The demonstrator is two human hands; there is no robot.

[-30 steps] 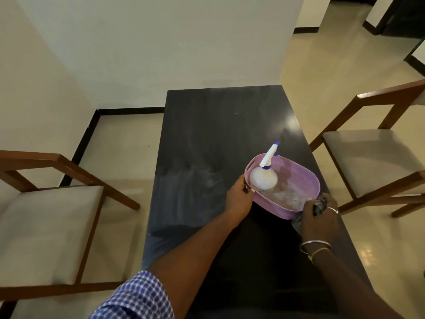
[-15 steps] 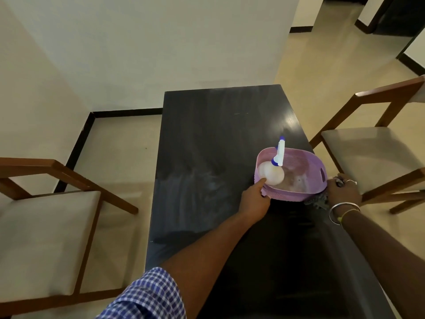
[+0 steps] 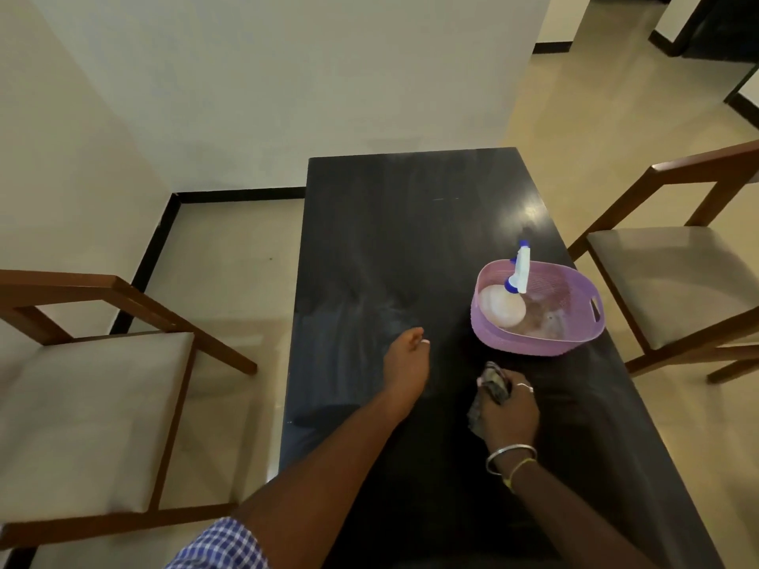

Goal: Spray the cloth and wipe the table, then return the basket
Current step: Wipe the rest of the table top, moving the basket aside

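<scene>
A purple plastic basket point(image 3: 575, 342) stands on the dark table point(image 3: 390, 240) near its right edge. Inside it a white spray bottle point(image 3: 504, 305) with a blue-and-white nozzle leans to the left side. My right hand point(image 3: 509, 412) grips a crumpled grey cloth point(image 3: 493, 381) on the table just in front of the basket. My left hand point(image 3: 406, 365) hovers over the table's middle with relaxed fingers, holding nothing, well left of the basket.
A wooden chair point(image 3: 94, 404) with a pale cushion stands left of the table, another chair point(image 3: 673, 277) to the right. A white wall point(image 3: 287, 76) rises behind the table's far end. Streaks of moisture show on the tabletop.
Both hands have let go of the basket, which now rests near the right edge. My left hand drew back to the left; my right hand moved toward me with the cloth.
</scene>
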